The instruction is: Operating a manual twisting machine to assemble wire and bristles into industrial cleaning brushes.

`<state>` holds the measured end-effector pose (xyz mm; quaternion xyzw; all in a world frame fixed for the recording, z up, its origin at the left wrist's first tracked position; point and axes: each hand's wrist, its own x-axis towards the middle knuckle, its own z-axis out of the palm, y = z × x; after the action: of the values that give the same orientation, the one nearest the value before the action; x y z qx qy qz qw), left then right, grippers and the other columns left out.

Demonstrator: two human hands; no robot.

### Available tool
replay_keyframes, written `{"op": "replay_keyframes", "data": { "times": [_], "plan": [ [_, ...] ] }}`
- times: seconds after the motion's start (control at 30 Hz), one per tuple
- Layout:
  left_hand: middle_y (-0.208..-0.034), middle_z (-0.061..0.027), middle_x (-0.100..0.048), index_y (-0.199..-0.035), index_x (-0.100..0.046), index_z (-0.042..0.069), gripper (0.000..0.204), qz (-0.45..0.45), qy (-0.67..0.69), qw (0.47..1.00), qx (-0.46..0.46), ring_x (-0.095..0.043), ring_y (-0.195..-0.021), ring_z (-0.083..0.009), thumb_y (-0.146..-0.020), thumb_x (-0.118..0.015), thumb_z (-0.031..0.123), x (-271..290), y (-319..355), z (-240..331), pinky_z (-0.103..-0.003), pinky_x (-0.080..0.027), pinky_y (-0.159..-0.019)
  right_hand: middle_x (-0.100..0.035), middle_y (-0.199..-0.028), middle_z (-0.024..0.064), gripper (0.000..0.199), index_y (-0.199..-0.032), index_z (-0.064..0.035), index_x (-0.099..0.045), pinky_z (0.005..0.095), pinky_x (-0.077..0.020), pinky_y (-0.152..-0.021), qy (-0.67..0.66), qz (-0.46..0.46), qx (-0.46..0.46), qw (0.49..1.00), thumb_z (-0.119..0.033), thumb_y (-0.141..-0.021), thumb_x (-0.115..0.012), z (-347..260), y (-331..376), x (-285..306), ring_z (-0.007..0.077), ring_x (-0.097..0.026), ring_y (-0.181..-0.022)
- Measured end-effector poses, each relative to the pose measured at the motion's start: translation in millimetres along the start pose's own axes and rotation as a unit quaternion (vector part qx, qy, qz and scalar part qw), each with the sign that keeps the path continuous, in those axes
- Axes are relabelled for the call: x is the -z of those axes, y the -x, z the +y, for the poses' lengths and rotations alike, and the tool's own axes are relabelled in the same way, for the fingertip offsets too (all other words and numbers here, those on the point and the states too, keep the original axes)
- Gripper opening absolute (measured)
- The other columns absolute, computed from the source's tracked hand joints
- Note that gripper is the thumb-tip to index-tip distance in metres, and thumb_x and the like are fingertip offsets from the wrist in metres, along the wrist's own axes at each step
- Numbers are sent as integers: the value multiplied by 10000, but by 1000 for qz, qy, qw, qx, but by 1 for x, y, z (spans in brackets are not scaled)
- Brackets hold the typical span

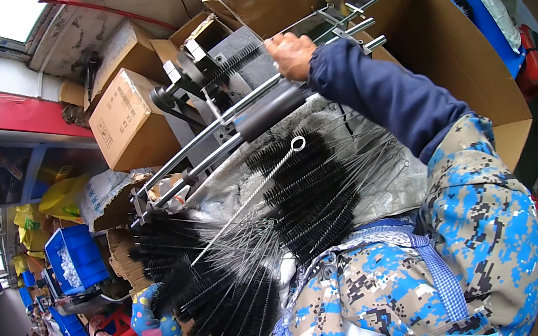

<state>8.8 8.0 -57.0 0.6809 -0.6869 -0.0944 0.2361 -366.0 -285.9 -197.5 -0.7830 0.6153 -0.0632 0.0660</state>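
Note:
My right hand [292, 56] is closed at the end of a black bristle brush [233, 65] that stretches from the machine's round head [190, 70]. Its fingertips are partly hidden. At lower left, my left hand [152, 322], in a blue dotted glove, is closed round the bristle end of a black brush [178, 285]; bristles cover some fingers. From there a twisted white wire handle [247, 204] slants up to a ring. Beneath it lie piles of black brushes [310, 197] with bare wire ends, spread on a grey-white sheet [387, 183].
Metal rails [215, 150] with a dark cylinder [270, 111] cross in front of me. Cardboard boxes [131, 120] stand behind the machine, and a large open carton [455, 41] is at right. Blue bins [76, 259] and a red stool [125, 333] are at left.

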Motion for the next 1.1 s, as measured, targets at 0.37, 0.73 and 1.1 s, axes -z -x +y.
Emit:
{"op": "replay_keyframes", "data": {
  "times": [0.37, 0.73, 1.1],
  "plan": [
    [-939, -109, -617, -1041, -596, 20, 441, -23, 74, 996, -45, -612, -869, -234, -633, -505, -119, -41, -43, 24, -309, -467, -795, -579, -1006, 89, 196, -971, -106, -614, 417, -463, -804, 133, -15, 5, 991, -118, -795, -528, 74, -13, 31, 270, -514, -1013],
    [-951, -127, -639, -1060, -585, 3, 393, 11, 25, 1000, -15, -620, -868, -227, -697, -502, -121, -28, -46, 14, -313, -470, -789, -564, -959, 162, 317, -964, -11, -550, 395, -477, -760, 0, 42, 145, 988, -43, -658, -621, 25, 146, 22, 320, -556, -908],
    [-1048, -225, -568, -1330, -343, 10, 684, -193, 200, 960, -36, -577, -942, -364, -719, -651, 24, -140, -78, 114, -368, -476, -791, -498, -682, 83, 173, -910, -32, -515, 341, -474, -505, -80, 187, 305, 930, -85, -748, -542, -48, 129, 52, 236, -559, -622]
  ]
}}
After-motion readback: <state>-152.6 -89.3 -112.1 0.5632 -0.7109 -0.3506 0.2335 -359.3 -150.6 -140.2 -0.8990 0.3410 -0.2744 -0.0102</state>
